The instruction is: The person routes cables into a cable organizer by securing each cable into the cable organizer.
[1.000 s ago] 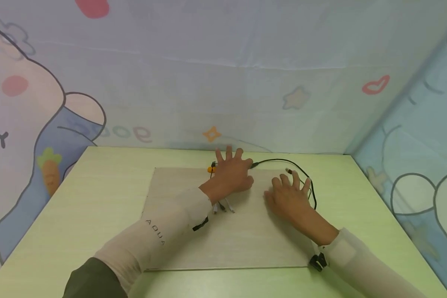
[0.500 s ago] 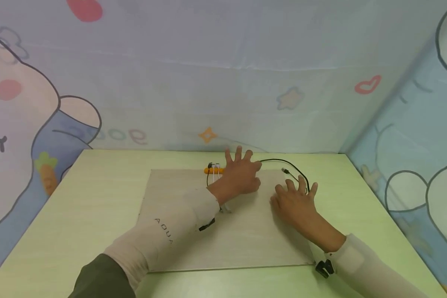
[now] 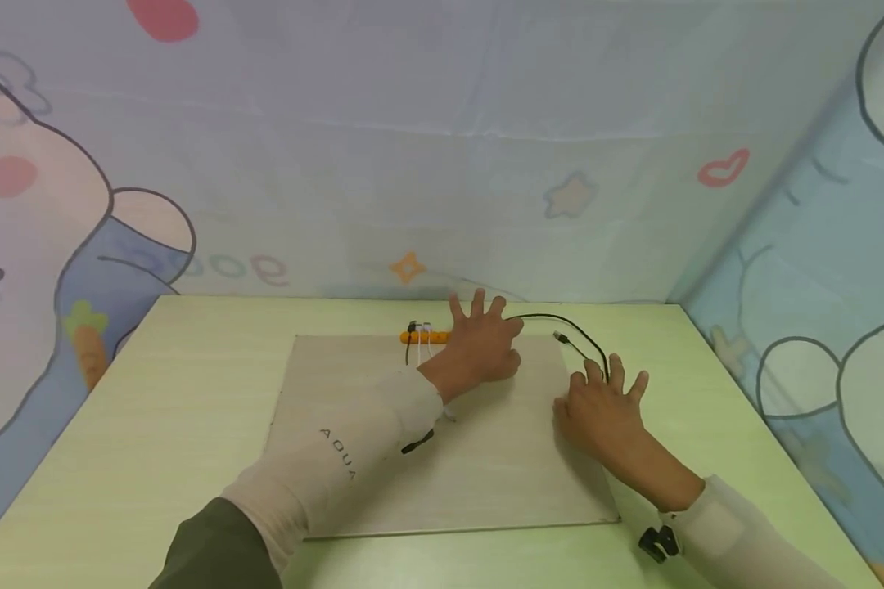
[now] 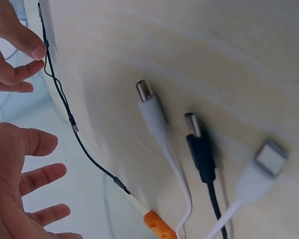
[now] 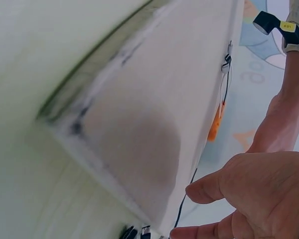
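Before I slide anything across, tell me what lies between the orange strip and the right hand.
In the head view: the left hand, then bare board up to the right hand.

Standing here I read AQUA (image 3: 337, 452) along the pale left sleeve (image 3: 372, 417), faint letters like "goo" (image 3: 268, 270) on the backdrop (image 3: 442, 188) above the worktop's (image 3: 191, 352) far edge, the yellow wrist label (image 5: 288, 27) being too blurred
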Action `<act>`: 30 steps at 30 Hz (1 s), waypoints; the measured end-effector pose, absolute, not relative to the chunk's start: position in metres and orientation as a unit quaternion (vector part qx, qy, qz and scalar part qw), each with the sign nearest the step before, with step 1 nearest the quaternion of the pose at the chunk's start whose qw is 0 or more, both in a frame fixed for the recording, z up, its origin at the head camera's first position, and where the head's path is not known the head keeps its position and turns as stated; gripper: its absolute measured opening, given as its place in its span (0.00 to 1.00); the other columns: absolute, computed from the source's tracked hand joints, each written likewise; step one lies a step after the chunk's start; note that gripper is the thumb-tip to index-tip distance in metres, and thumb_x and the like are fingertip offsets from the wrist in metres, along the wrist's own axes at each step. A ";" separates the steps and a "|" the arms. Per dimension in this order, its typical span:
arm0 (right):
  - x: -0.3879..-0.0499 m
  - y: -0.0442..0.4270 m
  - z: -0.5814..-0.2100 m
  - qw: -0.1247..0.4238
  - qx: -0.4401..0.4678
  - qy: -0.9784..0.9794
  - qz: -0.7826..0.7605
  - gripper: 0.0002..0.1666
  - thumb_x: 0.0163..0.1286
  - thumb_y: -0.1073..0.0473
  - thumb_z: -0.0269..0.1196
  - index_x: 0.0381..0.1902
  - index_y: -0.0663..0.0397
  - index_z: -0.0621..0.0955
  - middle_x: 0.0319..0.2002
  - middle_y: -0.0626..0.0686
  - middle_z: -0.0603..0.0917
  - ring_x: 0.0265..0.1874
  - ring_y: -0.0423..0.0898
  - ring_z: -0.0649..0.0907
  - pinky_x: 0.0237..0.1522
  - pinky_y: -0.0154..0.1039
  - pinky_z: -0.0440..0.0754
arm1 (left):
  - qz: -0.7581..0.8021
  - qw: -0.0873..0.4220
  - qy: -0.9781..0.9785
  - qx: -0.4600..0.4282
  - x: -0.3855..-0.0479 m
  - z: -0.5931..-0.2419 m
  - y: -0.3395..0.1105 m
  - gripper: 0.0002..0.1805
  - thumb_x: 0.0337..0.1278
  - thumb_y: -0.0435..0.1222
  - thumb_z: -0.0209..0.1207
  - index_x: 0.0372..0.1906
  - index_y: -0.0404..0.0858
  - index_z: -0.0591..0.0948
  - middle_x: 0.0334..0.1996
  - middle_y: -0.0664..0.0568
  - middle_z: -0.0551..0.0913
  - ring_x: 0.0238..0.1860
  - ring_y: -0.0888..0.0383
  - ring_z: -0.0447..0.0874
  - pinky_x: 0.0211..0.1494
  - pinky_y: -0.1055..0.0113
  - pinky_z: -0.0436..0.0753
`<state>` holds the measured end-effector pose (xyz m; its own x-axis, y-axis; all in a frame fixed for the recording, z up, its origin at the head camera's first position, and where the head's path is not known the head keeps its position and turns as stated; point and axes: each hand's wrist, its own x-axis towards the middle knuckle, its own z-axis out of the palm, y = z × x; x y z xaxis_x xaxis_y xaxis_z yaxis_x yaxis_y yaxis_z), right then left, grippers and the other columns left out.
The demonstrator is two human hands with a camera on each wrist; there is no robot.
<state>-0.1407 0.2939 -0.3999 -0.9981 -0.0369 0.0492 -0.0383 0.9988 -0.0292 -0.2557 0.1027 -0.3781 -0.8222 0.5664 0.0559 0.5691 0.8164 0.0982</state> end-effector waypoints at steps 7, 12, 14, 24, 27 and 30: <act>-0.135 0.303 -0.397 0.028 0.020 -0.999 0.009 0.22 0.82 0.53 0.64 0.51 0.73 0.82 0.74 0.76 0.75 0.81 0.85 0.64 0.72 0.94 0.58 | -0.062 0.009 -0.953 -0.297 -0.257 -0.377 0.109 0.24 0.80 0.43 0.52 0.73 0.53 0.83 0.83 0.43 0.70 0.90 0.30 0.57 0.86 0.19 0.54; -0.133 0.309 -0.397 0.033 0.018 -0.999 0.005 0.22 0.81 0.53 0.64 0.51 0.73 0.82 0.73 0.76 0.76 0.80 0.86 0.65 0.70 0.94 0.60 | -0.049 0.006 -0.953 -0.298 -0.259 -0.376 0.117 0.25 0.81 0.44 0.53 0.76 0.55 0.81 0.85 0.44 0.69 0.91 0.31 0.55 0.87 0.20 0.52; -0.133 0.312 -0.398 0.035 0.017 -0.999 0.003 0.23 0.81 0.53 0.65 0.51 0.74 0.82 0.73 0.77 0.75 0.79 0.87 0.65 0.70 0.94 0.60 | -0.033 0.008 -0.954 -0.297 -0.260 -0.376 0.120 0.26 0.83 0.46 0.53 0.79 0.57 0.79 0.86 0.45 0.67 0.91 0.31 0.54 0.88 0.21 0.52; -0.133 0.323 -0.398 0.020 0.004 -1.000 -0.003 0.23 0.82 0.54 0.65 0.54 0.74 0.83 0.74 0.77 0.75 0.79 0.87 0.64 0.71 0.95 0.59 | 0.003 0.017 -0.955 -0.295 -0.263 -0.376 0.135 0.27 0.81 0.46 0.54 0.79 0.59 0.79 0.86 0.48 0.68 0.92 0.33 0.55 0.89 0.24 0.53; -0.132 0.325 -0.400 0.021 0.004 -1.000 -0.002 0.22 0.82 0.55 0.65 0.53 0.74 0.84 0.73 0.77 0.75 0.79 0.87 0.65 0.70 0.95 0.59 | 0.002 0.017 -0.955 -0.295 -0.265 -0.378 0.138 0.26 0.81 0.46 0.54 0.78 0.60 0.79 0.86 0.48 0.68 0.91 0.33 0.56 0.89 0.24 0.54; -0.131 0.326 -0.402 0.019 0.003 -1.000 0.001 0.21 0.81 0.55 0.65 0.53 0.74 0.84 0.73 0.76 0.76 0.79 0.87 0.66 0.70 0.94 0.60 | 0.005 0.019 -0.955 -0.295 -0.267 -0.380 0.141 0.26 0.82 0.46 0.54 0.78 0.60 0.80 0.85 0.48 0.69 0.91 0.34 0.57 0.89 0.24 0.54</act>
<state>-0.1312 0.3262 -0.4015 -0.9992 -0.0066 0.0387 -0.0067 1.0000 -0.0020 -0.2665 0.1405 -0.3803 -0.8252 0.5639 0.0336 0.5635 0.8259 -0.0211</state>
